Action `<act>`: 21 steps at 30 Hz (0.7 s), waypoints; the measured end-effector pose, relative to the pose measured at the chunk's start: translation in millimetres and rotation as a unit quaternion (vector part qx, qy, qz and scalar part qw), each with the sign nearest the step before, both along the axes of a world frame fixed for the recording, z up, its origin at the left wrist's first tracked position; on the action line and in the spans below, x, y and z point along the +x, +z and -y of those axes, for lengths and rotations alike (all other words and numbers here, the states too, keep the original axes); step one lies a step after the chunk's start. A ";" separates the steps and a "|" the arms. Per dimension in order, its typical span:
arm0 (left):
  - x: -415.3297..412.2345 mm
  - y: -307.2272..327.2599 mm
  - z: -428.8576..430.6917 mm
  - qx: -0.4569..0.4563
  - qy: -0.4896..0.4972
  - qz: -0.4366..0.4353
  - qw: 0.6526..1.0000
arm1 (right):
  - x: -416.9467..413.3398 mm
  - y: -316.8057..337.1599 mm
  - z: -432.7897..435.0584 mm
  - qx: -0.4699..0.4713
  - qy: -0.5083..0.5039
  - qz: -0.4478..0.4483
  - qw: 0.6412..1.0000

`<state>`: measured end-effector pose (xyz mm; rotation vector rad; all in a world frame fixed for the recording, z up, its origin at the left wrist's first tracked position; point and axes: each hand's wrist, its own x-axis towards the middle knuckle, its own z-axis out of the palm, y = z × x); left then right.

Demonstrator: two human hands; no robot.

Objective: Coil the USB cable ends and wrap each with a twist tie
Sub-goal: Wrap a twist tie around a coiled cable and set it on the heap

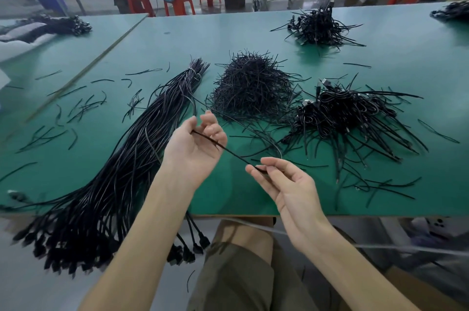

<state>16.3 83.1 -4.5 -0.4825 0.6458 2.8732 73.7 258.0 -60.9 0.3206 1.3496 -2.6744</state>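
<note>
A person holds both hands over the near part of a green table [253, 199], with a single black twist tie [228, 150] stretched straight between them. The left hand [195, 148] is turned palm up with its fingers curled, gripping one end of the tie between thumb and fingertips. The right hand [286, 183] pinches the other end between thumb and index finger, its remaining fingers loosely spread. A long bundle of USB cables [121, 158] lies slantwise on the table to the left of the hands, bound near its far end, with its connectors hanging over the near edge. One thin cable [253, 129] leaves the bundle and curves past the left hand; whether that hand holds it cannot be told. A heap of twist ties [251, 87] sits just beyond the hands, and a pile of coiled cables [347, 112] lies to its right. A second pile [319, 26] lies farther back. Loose ties [83, 105] are scattered on the left.
</note>
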 end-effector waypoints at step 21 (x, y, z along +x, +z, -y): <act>21.3 4.0 0.2 -0.806 -0.339 -0.258 0.411 | -27.3 54.9 -6.7 -0.042 0.082 0.057 0.994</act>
